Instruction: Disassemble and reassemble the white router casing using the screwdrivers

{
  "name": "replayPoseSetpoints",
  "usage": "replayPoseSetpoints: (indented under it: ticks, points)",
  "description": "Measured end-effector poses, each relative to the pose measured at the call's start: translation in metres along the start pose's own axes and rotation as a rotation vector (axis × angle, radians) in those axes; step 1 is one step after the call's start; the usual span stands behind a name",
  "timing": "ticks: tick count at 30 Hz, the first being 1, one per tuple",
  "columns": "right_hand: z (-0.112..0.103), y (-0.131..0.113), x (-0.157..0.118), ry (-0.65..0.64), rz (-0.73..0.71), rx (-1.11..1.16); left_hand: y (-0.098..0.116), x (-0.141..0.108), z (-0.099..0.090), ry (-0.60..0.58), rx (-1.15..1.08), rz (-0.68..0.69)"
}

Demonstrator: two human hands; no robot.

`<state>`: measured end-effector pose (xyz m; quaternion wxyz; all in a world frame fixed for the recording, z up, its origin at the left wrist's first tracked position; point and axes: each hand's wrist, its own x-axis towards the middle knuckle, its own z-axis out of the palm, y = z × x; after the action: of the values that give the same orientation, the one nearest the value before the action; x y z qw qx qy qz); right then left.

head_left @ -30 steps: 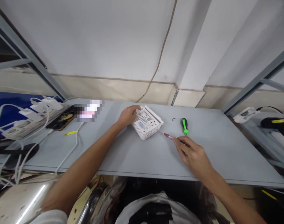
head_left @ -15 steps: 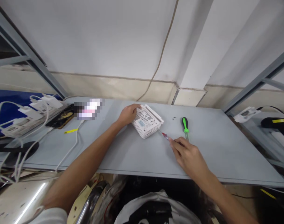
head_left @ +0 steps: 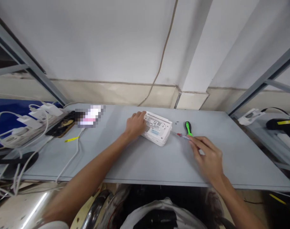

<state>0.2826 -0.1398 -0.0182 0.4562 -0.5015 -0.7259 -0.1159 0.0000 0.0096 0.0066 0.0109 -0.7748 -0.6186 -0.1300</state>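
Right hand (head_left: 206,155), nearer to the front edge of the bench (head_left: 145,165), is closed around a slim screwdriver (head_left: 184,137), whose tip seems to touch the side of the white device (head_left: 156,128). Left hand (head_left: 135,124) is clamped on this device, which lies toward the back edge. For good work, one should push the blade gently, with left fingers away from its line.

Counted: two hands (head_left: 135,124) (head_left: 208,156), one white device (head_left: 156,128) mid-frame; two screwdrivers (head_left: 179,135) (head_left: 188,128) right of centre. One power strip (head_left: 28,135) lay at far left.
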Motion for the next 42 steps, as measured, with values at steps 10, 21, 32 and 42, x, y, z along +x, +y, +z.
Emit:
replayPoseSetpoints:
  ticks: [10, 21, 32, 42]
  points:
    - [-0.015, 0.005, 0.001, 0.086, 0.033, 0.002, -0.039, 0.009, -0.015, -0.323, -0.247, 0.527]
    - [-0.014, -0.014, 0.004, 0.036, -0.06, 0.091, -0.017, 0.001, -0.012, -0.105, -0.047, 0.399]
    - [0.024, -0.01, 0.019, 0.002, -0.13, 0.046, -0.018, 0.003, -0.001, -0.006, -0.124, 0.286]
    - [0.022, -0.013, 0.022, -0.009, -0.196, -0.06, -0.015, 0.001, 0.004, 0.005, -0.099, 0.305]
